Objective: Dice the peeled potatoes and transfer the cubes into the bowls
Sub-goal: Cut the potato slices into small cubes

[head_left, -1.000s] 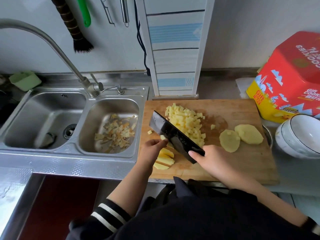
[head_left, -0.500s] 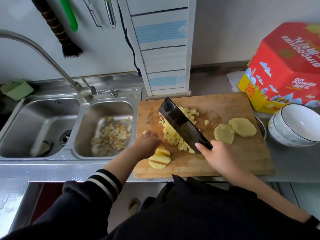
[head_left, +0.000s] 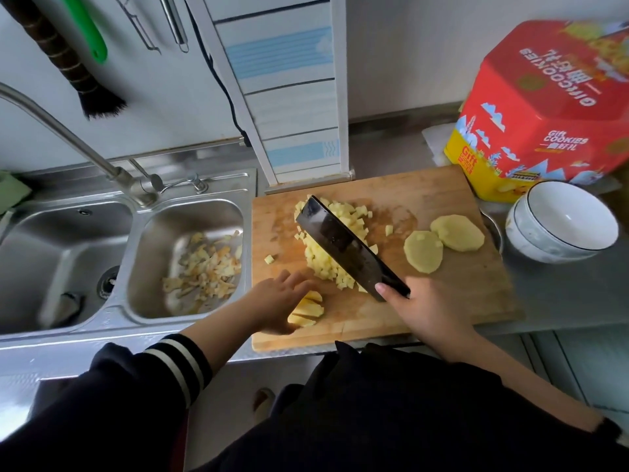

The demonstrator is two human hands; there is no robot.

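A wooden cutting board (head_left: 442, 294) holds a heap of potato cubes (head_left: 326, 264). My right hand (head_left: 418, 308) grips the handle of a dark cleaver (head_left: 343, 243), whose blade lies tilted over the heap. My left hand (head_left: 275, 301) rests with loosely spread fingers on a fanned stack of potato slices (head_left: 306, 310) at the board's near left. Two peeled potato halves (head_left: 442, 240) lie flat at the board's right. A white bowl (head_left: 561, 223) stands just off the board's right edge, stacked on another.
A double steel sink (head_left: 112, 253) lies to the left, with potato peelings (head_left: 204, 267) in its right basin. A red and yellow cookie tin (head_left: 544, 107) stands behind the bowls. A tap (head_left: 68, 137) arches over the sink. A stray cube (head_left: 269, 259) lies on the board's left.
The cleaver swung from left of the heap to across it, pushing cubes together. My left hand stays on the slices, with its fingers more spread. The camera shifted.
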